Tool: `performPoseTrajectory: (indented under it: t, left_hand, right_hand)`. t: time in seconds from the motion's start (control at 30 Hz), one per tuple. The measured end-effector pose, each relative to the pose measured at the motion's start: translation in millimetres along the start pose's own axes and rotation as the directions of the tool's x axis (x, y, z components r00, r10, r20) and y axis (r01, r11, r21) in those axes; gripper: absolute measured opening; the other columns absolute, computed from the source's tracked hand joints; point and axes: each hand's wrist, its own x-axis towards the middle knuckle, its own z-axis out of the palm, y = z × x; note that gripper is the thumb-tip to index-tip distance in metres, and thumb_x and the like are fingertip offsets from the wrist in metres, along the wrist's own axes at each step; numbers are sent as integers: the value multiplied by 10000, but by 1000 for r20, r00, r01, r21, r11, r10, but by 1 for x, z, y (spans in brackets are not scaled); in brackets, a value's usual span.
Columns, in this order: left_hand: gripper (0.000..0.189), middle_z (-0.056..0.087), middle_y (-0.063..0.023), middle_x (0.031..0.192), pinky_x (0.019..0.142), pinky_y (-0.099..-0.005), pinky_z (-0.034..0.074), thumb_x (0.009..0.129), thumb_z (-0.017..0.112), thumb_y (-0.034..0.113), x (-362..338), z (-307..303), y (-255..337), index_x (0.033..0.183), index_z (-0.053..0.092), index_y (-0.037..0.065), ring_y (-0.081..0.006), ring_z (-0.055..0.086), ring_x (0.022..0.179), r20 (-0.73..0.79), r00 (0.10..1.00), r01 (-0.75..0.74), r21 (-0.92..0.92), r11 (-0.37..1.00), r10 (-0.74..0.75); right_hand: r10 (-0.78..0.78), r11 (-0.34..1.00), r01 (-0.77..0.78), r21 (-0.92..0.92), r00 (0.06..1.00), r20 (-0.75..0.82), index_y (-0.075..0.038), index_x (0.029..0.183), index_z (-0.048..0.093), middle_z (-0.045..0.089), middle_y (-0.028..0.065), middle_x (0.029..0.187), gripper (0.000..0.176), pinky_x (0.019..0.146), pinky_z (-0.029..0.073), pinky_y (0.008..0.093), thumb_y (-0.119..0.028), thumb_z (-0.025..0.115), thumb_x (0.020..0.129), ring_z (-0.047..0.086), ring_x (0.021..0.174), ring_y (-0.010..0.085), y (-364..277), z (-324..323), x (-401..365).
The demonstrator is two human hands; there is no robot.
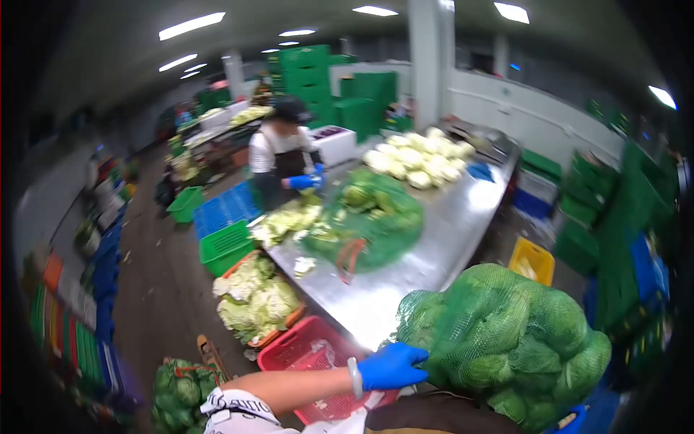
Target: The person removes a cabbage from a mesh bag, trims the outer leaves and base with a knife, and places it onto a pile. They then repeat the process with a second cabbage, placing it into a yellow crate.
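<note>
A green mesh bag of cabbages (517, 340) bulges at the near right, in front of my body and by the table's near end. My left hand (394, 370), in a blue glove, reaches in from below with its fingers closed on the left side of the mesh. At the bottom right edge, blue below the bag looks like part of my gloved right hand (578, 418); a small yellow-and-dark object shows there, and the fingers are mostly hidden. A second green mesh bag (383, 224), slack and partly filled with cabbages, lies on the metal table (441, 246).
Pale trimmed cabbages (419, 159) are heaped at the table's far end. A co-worker (282, 152) in blue gloves stands at its left side among loose leaves. A red crate (289, 354), an orange-rimmed crate of leaves (256, 300), a green crate (225, 248) and a yellow bin (533, 262) surround the table.
</note>
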Motion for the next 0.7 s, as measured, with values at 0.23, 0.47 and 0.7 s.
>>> performPoseTrajectory:
  t: [0.23,0.47,0.7]
  left_hand:
    - [220,573,-20,644,535,-325,437,831,672,245,17,13,-95,744,609,54,-158,524,582,-424,892,119,-118,986,-158]
    - [431,595,-129,1083,838,-308,469,865,627,191,119,-1,-251,1225,509,-15,-208,574,932,-453,513,332,-679,655,-729]
    - [345,444,-113,558,517,-363,363,795,741,238,232,-58,-279,702,528,-17,-195,390,525,-774,-99,311,-621,719,-626]
  right_hand:
    - [-63,962,168,-213,902,427,-45,1082,492,559,143,839,342,629,419,334,-301,559,865,510,692,223,-97,324,48]
    - [177,889,303,-342,462,869,-149,574,409,369,-18,430,267,285,275,258,-188,526,811,319,271,138,-55,650,156]
    - [224,789,450,-419,424,878,-84,631,535,466,20,514,173,390,359,297,-120,546,800,449,397,151,62,902,268]
